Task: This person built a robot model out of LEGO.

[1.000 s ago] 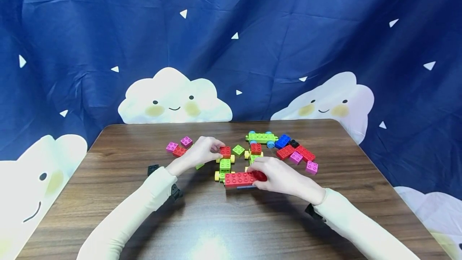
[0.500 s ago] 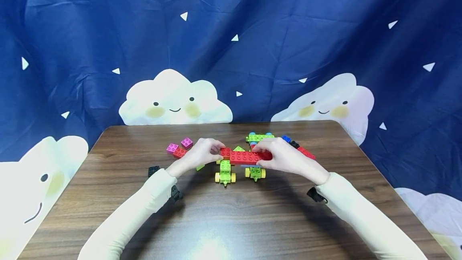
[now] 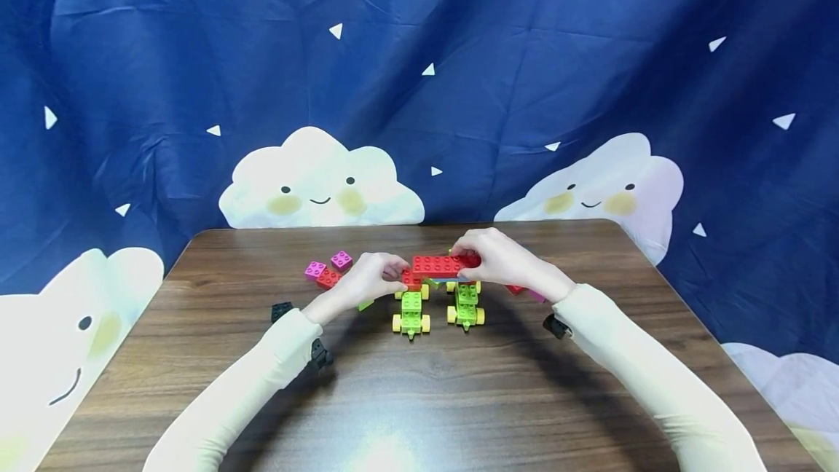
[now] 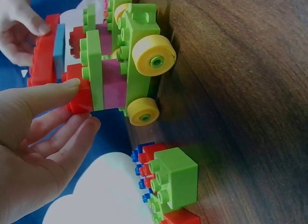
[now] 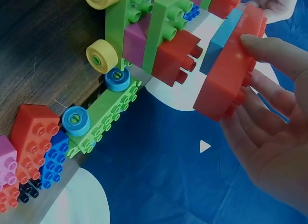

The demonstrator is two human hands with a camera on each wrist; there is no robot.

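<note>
My left hand (image 3: 367, 280) pinches the small red brick (image 4: 84, 95) on top of the left toy car (image 3: 411, 306). This car has yellow wheels, a green base, a purple block and a green plate in its stack. Raised above the cars, a long red brick piece (image 3: 432, 266) with a blue plate (image 5: 220, 42) under it is gripped at its right end by my right hand (image 3: 503, 262). The similar right car (image 3: 467, 304) stands beside the left one, topped by a red brick (image 5: 172, 59). A gap shows between that brick and the held piece.
A green wheeled base with blue wheels (image 5: 103, 117) lies behind the right car. Pink bricks (image 3: 314, 270), a red brick (image 3: 329, 278) and a black brick (image 3: 282, 310) are on the left. Red, blue, black and pink bricks (image 5: 36, 142) lie on the right.
My right hand has lifted the long red piece from the front of the cars and carried it up and back over them. The left hand has stayed at the left car's red brick.
</note>
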